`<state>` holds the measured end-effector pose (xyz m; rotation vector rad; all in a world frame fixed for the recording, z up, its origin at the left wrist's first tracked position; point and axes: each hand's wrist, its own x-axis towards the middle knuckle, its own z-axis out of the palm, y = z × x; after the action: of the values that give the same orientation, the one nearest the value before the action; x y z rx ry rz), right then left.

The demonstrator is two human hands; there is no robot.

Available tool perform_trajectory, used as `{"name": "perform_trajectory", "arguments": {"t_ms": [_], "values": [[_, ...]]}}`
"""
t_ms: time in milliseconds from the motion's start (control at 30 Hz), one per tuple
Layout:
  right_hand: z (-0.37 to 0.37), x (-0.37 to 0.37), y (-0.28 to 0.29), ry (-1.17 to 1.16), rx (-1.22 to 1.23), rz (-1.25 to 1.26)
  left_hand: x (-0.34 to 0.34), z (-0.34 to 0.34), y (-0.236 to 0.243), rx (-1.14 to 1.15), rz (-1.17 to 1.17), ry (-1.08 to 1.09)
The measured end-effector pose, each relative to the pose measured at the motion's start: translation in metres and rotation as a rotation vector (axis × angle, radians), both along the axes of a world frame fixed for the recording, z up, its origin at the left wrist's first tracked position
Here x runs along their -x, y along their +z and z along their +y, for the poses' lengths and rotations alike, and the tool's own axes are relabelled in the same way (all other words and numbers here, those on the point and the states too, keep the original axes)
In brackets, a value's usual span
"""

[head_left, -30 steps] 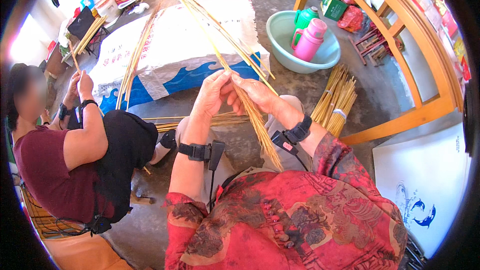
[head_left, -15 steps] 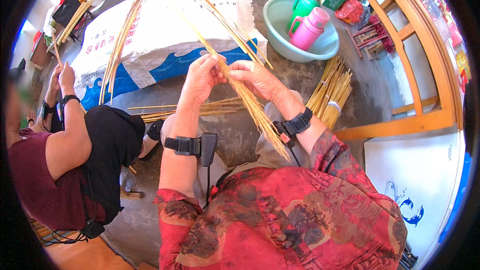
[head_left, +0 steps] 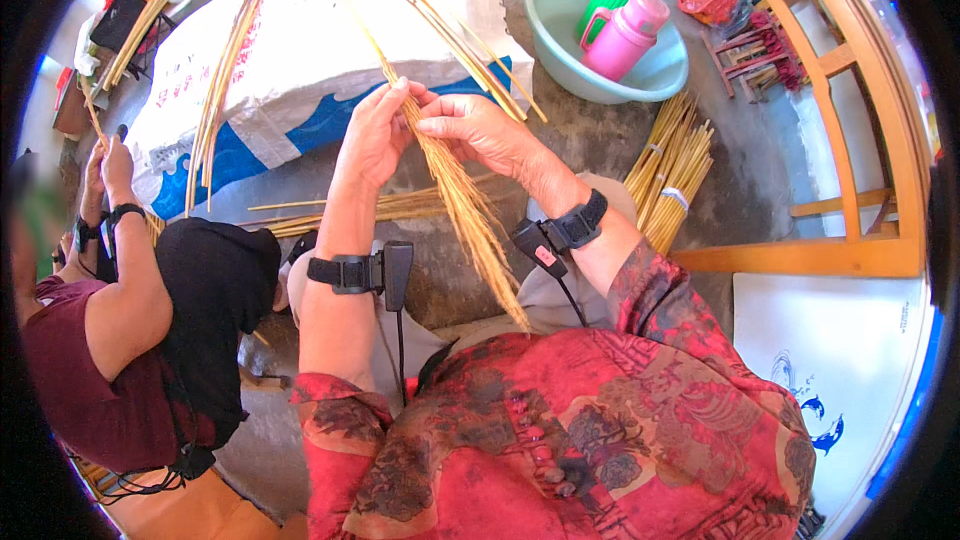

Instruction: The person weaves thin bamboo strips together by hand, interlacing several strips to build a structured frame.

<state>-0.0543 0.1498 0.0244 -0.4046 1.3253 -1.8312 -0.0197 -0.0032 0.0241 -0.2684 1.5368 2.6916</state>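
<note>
Between both hands, over my lap, a small bunch of dry, straw-yellow grass stalks with feathery seed heads (head_left: pixel 465 210) lies at a slant. Its heads hang toward me, and a long thin stem reaches away over the white sheet. My left hand (head_left: pixel 376 130) closes round the stalks at the top of the heads. Just to its right, my right hand (head_left: pixel 485 135) pinches the same bunch with thumb and bent fingers. Some fingertips are hidden behind the stalks. More long stalks (head_left: pixel 428 12) rest on the white-and-blue sheet (head_left: pixel 330 40) beyond my hands.
Tied stalk bundles (head_left: pixel 672 175) stand beside my right knee. Beyond them a pale blue basin (head_left: pixel 545 55) holds a pink thermos (head_left: pixel 625 37) and a green one. A wooden frame (head_left: pixel 850 140) rises at right. At left sits a co-worker (head_left: pixel 110 340), holding a stalk. Loose stalks (head_left: pixel 345 212) lie ahead.
Both my hands have shifted slightly left and away from me with the bunch. Its seed heads now hang more steeply and further left. The view has tilted a little.
</note>
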Motion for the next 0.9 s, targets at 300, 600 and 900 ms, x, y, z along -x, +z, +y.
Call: {"name": "perform_trajectory", "arguments": {"t_ms": [300,600,900], "values": [[0.008,-0.003,0.006,-0.016,-0.219,0.268,0.006,0.012,0.006,-0.013,0.122,-0.043],[0.048,-0.001,0.022,-0.585,-0.382,1.002,0.0,0.023,0.012,0.779,0.124,0.128],[0.07,-0.006,0.087,-0.579,-0.839,2.117,-0.014,0.022,0.009,1.51,0.48,0.052]]}}
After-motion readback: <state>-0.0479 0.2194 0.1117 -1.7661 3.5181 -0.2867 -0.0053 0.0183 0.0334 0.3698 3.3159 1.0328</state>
